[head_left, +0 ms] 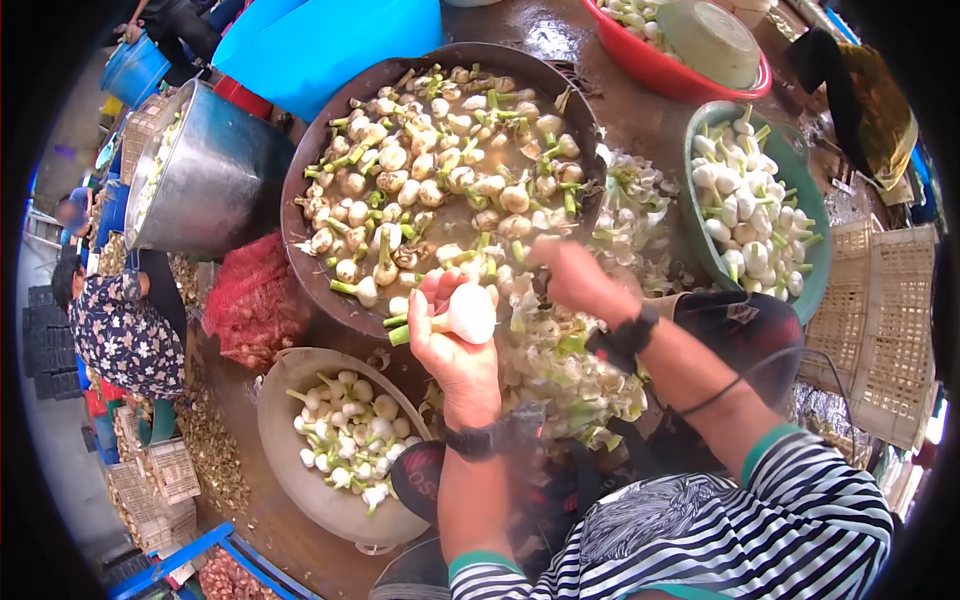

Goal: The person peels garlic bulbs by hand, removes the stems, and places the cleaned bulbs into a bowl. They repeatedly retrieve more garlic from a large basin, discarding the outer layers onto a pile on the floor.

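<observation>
A peeled white bulb (471, 313) with a short green stem lies in my left hand (452, 350), its fingers wrapped round it near the basin's front edge. To its right, my right hand (583, 285) is blurred over the peelings, apart from the bulb; whether it holds anything is unclear. Behind both hands, the big dark basin (292, 215) holds many unpeeled bulbs in murky water. Loose white and green peelings (560, 375) are heaped between the basin and my legs.
At lower left a grey basin (290, 480) holds white bulbs. The green basin (818, 235) at right holds more. A red basin (690, 90), metal pot (225, 170), red net sack (255, 300) and white crates (870, 320) surround the area. Another person (125, 330) is at far left.
</observation>
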`<state>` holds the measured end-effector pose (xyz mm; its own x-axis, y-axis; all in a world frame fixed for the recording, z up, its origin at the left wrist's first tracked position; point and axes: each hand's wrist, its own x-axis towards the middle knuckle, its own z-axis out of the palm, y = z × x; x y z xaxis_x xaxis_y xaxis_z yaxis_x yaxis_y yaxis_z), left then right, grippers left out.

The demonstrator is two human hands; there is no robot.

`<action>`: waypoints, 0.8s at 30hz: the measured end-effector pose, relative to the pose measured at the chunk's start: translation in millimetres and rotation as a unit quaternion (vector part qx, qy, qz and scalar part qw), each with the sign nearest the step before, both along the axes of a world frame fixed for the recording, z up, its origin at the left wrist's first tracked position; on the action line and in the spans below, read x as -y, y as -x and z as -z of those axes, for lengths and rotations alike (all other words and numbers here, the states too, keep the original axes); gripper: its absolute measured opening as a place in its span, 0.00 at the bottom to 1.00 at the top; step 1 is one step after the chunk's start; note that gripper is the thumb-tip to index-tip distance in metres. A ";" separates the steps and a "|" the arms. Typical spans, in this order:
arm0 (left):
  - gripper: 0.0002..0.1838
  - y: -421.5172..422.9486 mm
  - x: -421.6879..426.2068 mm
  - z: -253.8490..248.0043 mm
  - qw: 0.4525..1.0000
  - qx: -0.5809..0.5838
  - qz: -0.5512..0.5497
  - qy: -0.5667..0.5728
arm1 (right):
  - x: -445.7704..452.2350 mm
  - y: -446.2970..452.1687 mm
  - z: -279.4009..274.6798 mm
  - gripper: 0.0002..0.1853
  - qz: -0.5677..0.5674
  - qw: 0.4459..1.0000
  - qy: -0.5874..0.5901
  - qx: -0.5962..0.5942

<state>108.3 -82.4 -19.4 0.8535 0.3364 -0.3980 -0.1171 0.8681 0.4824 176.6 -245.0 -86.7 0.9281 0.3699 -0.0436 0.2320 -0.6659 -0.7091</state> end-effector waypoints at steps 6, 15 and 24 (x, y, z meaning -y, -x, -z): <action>0.20 -7.8 2.8 2.3 0.999 -0.029 0.025 -0.035 | -27.3 -84.7 33.4 0.15 -0.376 0.884 0.245 0.131; 0.17 -13.5 3.6 4.3 0.997 -0.038 0.042 -0.055 | -32.6 -102.6 37.0 0.08 -0.418 0.854 0.265 0.158; 0.35 -14.5 26.0 15.3 0.962 -0.105 0.012 -0.253 | -4.7 -65.6 -48.0 0.14 -0.027 0.901 -0.345 -0.262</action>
<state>122.8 -108.4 -34.7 0.7820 0.5133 -0.3537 0.0468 0.5175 0.8544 242.2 -240.3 -38.7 0.8264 0.5215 -0.2124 -0.2358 -0.0220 -0.9716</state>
